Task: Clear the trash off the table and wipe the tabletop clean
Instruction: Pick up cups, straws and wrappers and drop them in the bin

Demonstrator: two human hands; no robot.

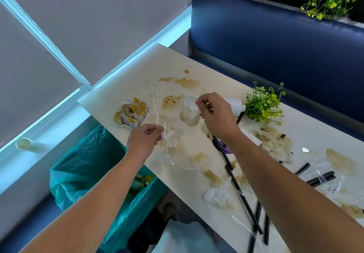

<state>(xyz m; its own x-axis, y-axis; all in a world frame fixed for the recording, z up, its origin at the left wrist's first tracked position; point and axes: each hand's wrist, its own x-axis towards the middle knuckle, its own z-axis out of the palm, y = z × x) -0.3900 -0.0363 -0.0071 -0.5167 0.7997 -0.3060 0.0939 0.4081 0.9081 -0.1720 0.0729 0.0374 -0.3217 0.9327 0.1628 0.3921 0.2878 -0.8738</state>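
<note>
Above stained table (137, 79), left hand (144, 137) fingers pinch clear film (156, 104), right hand (216, 114) fingers pinch tissue (190, 112).

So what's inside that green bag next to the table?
In the teal bag a little yellow-green trash shows beside the table edge. The left forearm and the bag's folds hide the rest, so what else is in there cannot be told.

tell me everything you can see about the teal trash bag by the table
The teal plastic trash bag is thin, crinkled film, apparently lining a bin, with its mouth open and its top folded outward. It sits beside and lower than the white stained table's near edge, under the left hand. Yellow-green scraps show inside. Neither hand touches it.
</note>
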